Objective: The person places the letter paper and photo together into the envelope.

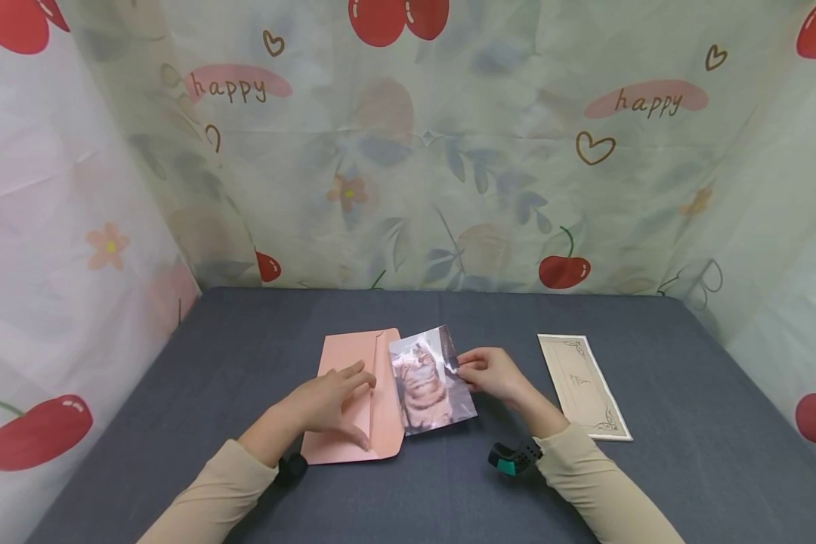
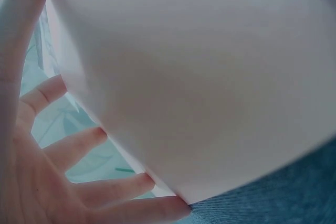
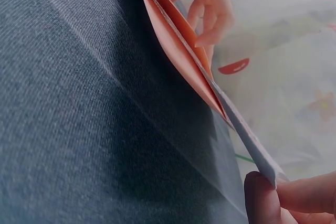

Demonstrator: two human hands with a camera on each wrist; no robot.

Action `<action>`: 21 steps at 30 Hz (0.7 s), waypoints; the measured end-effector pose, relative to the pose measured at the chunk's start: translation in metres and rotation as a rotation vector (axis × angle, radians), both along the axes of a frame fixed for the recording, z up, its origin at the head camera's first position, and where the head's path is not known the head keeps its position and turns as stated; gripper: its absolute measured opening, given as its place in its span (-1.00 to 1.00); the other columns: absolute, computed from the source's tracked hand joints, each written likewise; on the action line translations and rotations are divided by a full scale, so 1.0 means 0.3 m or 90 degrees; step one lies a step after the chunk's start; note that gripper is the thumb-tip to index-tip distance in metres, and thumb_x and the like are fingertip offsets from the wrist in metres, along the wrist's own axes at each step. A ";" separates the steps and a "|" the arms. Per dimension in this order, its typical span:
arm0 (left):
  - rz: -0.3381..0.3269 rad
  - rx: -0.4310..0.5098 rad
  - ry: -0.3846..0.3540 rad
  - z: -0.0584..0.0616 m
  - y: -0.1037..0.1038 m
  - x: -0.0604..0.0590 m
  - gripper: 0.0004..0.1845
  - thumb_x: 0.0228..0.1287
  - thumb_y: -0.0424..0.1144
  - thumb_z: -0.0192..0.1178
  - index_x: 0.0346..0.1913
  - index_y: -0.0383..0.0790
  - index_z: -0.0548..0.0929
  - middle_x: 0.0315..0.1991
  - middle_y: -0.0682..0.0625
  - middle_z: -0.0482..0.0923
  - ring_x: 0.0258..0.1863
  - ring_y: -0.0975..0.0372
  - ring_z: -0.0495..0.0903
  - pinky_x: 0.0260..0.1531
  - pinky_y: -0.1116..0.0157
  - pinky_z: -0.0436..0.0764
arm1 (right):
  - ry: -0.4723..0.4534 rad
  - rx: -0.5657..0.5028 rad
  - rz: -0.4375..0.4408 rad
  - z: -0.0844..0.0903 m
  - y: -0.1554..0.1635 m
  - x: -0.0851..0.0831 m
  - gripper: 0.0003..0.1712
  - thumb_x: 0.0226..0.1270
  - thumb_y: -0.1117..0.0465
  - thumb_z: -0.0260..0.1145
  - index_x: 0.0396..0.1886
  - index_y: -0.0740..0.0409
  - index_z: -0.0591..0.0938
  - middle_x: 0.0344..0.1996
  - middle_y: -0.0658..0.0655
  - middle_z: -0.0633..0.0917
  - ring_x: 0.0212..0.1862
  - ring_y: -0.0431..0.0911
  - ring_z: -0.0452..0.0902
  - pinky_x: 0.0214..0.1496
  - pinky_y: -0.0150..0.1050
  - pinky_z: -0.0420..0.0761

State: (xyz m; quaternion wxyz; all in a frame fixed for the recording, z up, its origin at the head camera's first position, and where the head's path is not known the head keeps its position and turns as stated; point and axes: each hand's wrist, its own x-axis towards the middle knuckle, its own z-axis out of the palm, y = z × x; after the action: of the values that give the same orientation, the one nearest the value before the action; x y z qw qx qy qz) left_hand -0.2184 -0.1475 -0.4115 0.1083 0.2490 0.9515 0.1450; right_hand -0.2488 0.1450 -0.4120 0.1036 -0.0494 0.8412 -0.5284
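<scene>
1. Your left hand point(image 1: 329, 400) lies flat on the pink envelope point(image 1: 353, 400), with its fingers spread out and straight. It presses the envelope down on the grey table point(image 1: 245, 340).
2. Your right hand point(image 1: 493, 374) pinches the right edge of the cat photo point(image 1: 428, 381) between thumb and fingers.
3. The photo's left edge sits at the open mouth of the envelope, under the flap. Most of the photo sticks out to the right.
4. The right wrist view shows the photo lifted a little off the table, slanting into the envelope.
5. A cream card point(image 1: 582, 385) with curly corners lies flat on the table, near your right hand but not touching it.
</scene>
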 end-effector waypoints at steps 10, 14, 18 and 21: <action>0.002 -0.003 -0.007 0.001 0.001 -0.001 -0.09 -0.40 0.38 0.40 0.14 0.12 0.40 0.45 -0.12 0.12 0.30 -0.21 0.28 0.11 -0.13 0.42 | -0.004 -0.012 0.005 -0.016 -0.021 -0.003 -0.70 0.21 0.44 0.22 -0.07 0.53 0.54 -0.31 0.31 0.71 -0.44 -0.25 0.55 -0.36 -0.32 0.65; 0.002 -0.005 -0.007 0.001 0.003 -0.002 -0.10 -0.39 0.38 0.40 0.14 0.13 0.40 0.44 -0.13 0.12 0.30 -0.20 0.29 0.12 -0.12 0.42 | -0.008 -0.018 0.009 -0.017 -0.030 -0.003 -0.70 0.21 0.45 0.21 -0.07 0.53 0.53 -0.31 0.31 0.70 -0.43 -0.25 0.55 -0.35 -0.30 0.66; 0.001 -0.005 -0.007 0.002 0.003 -0.001 -0.10 -0.39 0.38 0.40 0.14 0.12 0.39 0.44 -0.13 0.12 0.30 -0.20 0.29 0.12 -0.12 0.42 | -0.009 -0.014 0.012 -0.020 -0.037 -0.005 -0.70 0.22 0.44 0.21 -0.06 0.52 0.53 -0.31 0.31 0.70 -0.43 -0.25 0.56 -0.34 -0.28 0.66; 0.002 -0.005 -0.007 0.004 0.003 0.000 -0.09 -0.39 0.38 0.40 0.14 0.12 0.39 0.44 -0.13 0.12 0.30 -0.20 0.29 0.12 -0.12 0.41 | -0.008 -0.013 0.016 -0.023 -0.041 -0.007 -0.70 0.22 0.43 0.22 -0.06 0.52 0.53 -0.30 0.32 0.70 -0.43 -0.25 0.56 -0.33 -0.27 0.67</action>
State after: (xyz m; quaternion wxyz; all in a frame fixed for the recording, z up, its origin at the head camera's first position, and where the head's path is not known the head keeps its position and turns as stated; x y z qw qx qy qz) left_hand -0.2184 -0.1467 -0.4103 0.1142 0.2464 0.9517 0.1429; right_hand -0.2510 0.1326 -0.4190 0.1150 -0.0577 0.8344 -0.5360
